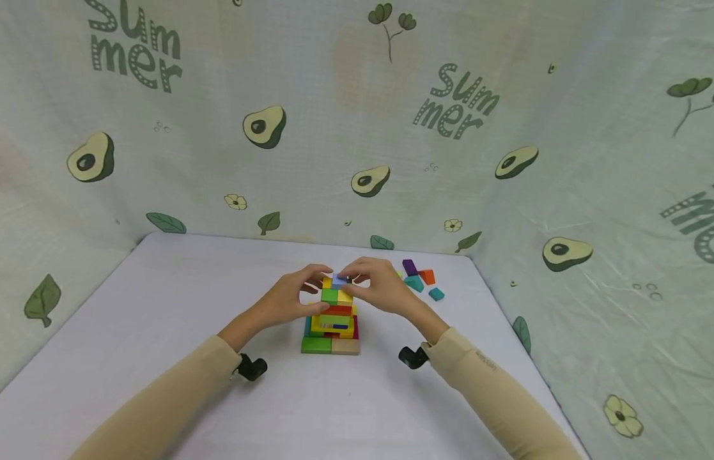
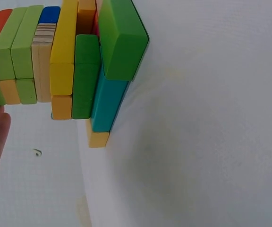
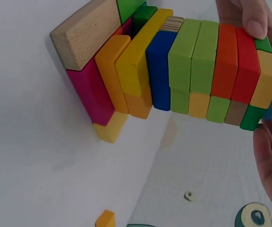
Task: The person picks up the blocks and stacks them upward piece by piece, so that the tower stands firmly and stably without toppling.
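Observation:
A tower of colored wooden blocks [image 1: 335, 319] stands on the table, wider at its base and narrow above. My left hand [image 1: 283, 297] is curved around the tower's upper left side. Its thumb rests against the front, seen beside the red block [image 3: 248, 66] in the right wrist view, and its fingers reach behind. At the top, my right hand [image 1: 385, 287] pinches a light blue block [image 1: 339, 280] between thumb and fingers. Only a sliver of that blue block shows in the right wrist view. Fingers partly hide the top layer.
Behind the right hand lie several loose blocks, among them a purple block [image 1: 410, 267], an orange block [image 1: 427, 276] and a teal block [image 1: 436, 294]. The white table [image 1: 178, 306] meets a printed cloth [image 1: 310, 191] at its back and sides.

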